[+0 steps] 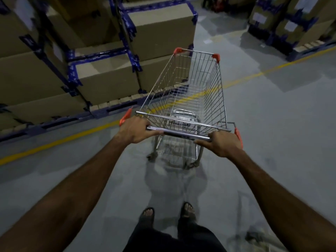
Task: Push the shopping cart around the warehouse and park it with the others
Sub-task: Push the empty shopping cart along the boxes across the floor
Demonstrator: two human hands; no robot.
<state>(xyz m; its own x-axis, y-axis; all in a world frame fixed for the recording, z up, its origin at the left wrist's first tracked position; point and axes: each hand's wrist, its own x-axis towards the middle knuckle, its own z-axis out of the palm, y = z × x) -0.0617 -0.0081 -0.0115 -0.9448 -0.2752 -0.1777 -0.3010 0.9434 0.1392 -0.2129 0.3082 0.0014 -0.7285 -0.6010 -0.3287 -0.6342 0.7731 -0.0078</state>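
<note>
Head view: a person looks down along both forearms at a shopping cart (185, 106) on a grey floor (272, 142).
Shopping cart: a wire basket with orange corner caps, standing at the centre of the frame, its front end pointing toward the upper middle; nothing can be made out inside the basket.
Handle bar (179, 132): a metal tube across the near end of the cart, running from centre left slightly down to centre right.
Left hand (134, 130): clenched round the left end of the handle bar, fingers curled over the top, just beside an orange end cap.
Right hand (223, 143): grasping the right end of the handle bar, fingers wrapped over it, an orange end cap just beyond the knuckles.
Yellow line (54, 142): painted on the floor, crossing from lower left to upper right and passing under the cart.
Cardboard boxes (101, 82): stacked in the upper left of the frame with blue tape on the edges, resting on pallets close to the cart's left side.
More boxes (291, 28): stacked in the upper right, well apart from the cart.
Feet (188, 211): in dark open sandals at the bottom centre, behind the cart.
</note>
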